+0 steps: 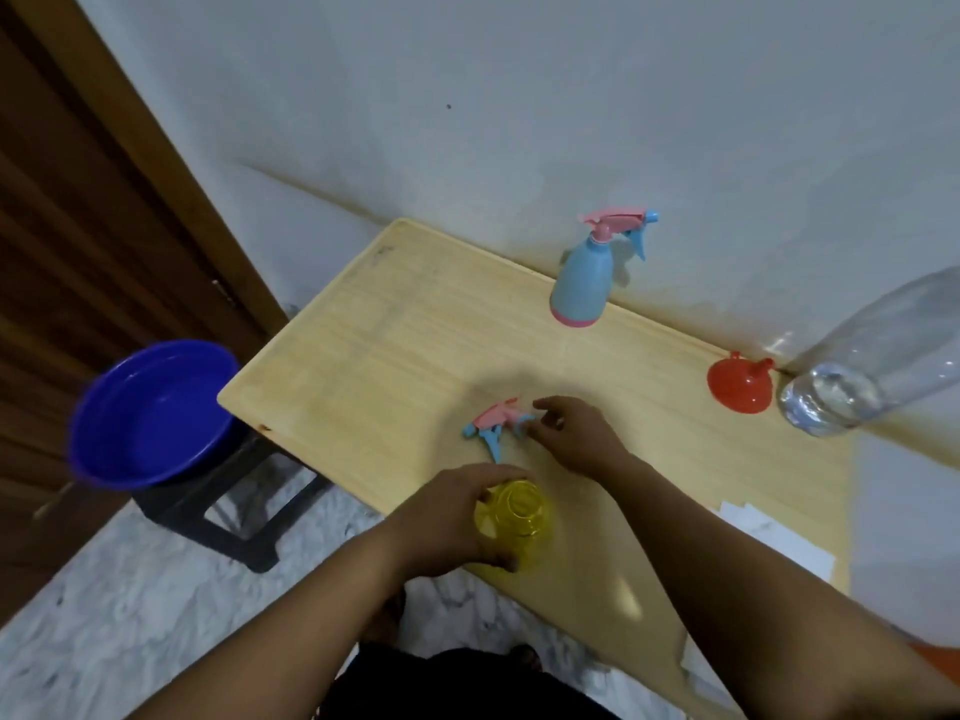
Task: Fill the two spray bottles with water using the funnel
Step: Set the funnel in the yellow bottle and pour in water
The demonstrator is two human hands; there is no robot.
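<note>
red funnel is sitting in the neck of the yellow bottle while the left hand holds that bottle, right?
Not quite. The head view shows the red funnel lying on the table near the clear water bottle, not in the yellow bottle. The left hand does hold that bottle, whose neck is open.

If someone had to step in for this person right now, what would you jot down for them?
Left hand: grips the yellow spray bottle, which stands open-topped at the near edge of the table.
Right hand: at the loose pink-and-blue spray head lying on the table; a firm grip cannot be told.
Blue spray bottle: by the wall, its head on.
Red funnel: mouth down at the far right, beside the clear water bottle.
Done: the yellow bottle's head is off.
Left: funnel in, pour, recap; then the same for the blue one. No water shows in the yellow bottle.
</note>
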